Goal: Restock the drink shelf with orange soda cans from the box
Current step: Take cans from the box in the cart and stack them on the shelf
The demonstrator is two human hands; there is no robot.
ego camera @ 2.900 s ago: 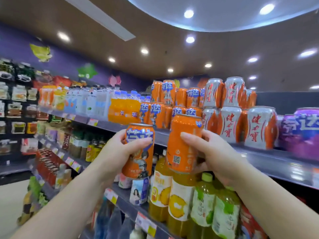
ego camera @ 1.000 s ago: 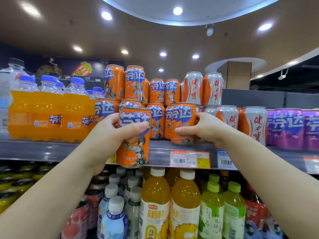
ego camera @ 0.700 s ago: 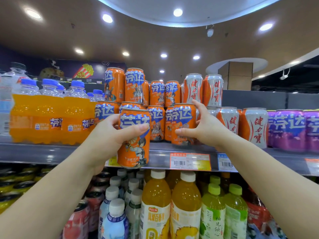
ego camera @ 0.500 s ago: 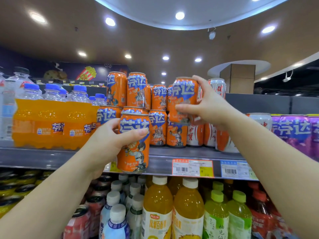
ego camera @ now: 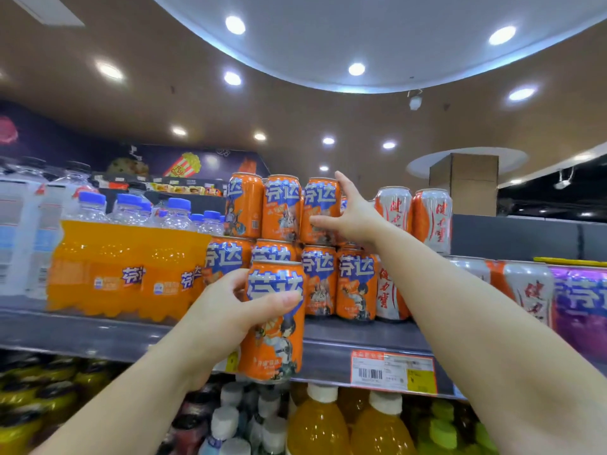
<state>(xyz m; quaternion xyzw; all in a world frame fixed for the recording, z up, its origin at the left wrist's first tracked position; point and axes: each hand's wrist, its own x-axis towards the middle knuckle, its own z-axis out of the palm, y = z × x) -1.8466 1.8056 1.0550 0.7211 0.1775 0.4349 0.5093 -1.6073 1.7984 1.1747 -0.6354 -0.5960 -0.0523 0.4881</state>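
My left hand (ego camera: 220, 318) grips an orange soda can (ego camera: 274, 326) upright in front of the drink shelf (ego camera: 331, 343), just below its edge. My right hand (ego camera: 356, 218) reaches up to a second orange soda can (ego camera: 320, 208) that stands in the upper layer, on top of the lower row of orange cans (ego camera: 354, 284). The thumb lies across that can's front and the fingers reach round its right side. Two more stacked orange cans (ego camera: 262, 206) stand to its left. The box is out of view.
A pack of orange soda bottles (ego camera: 131, 267) fills the shelf to the left. Silver and orange cans (ego camera: 430, 218) stand two high to the right, then purple cans (ego camera: 581, 307). Juice bottles (ego camera: 318, 425) sit on the shelf below. A price tag (ego camera: 392, 372) hangs on the shelf edge.
My right hand lifted its can off the lower row and set it on the upper layer beside the stacked cans. My left hand kept its can in front of the shelf.
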